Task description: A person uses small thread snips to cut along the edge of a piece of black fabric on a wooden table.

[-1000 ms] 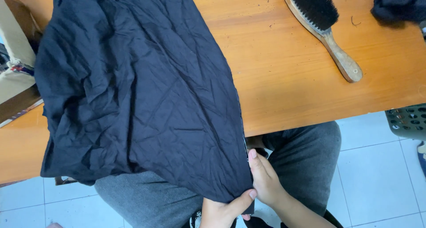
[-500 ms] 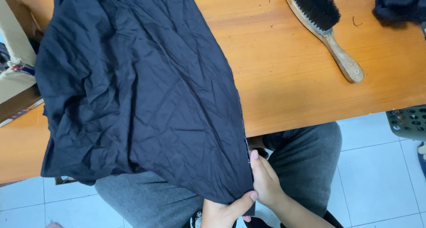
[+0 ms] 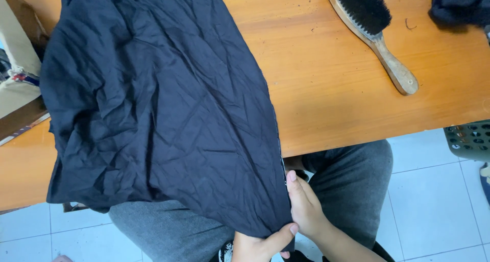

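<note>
Crumpled dark navy cloth [image 3: 163,114] draped over table edge

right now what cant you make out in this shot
Head view only:
- Left hand: mostly under the dark cloth and cut by the bottom edge; only thumb and knuckles show.
- Right hand: fingertips lie along the cloth's edge; palm side hidden.
- Brush: head cut by the top edge.
- Dark bundle: cut by the top right corner; kind unclear.
- Table: left part covered by cloth.
</note>
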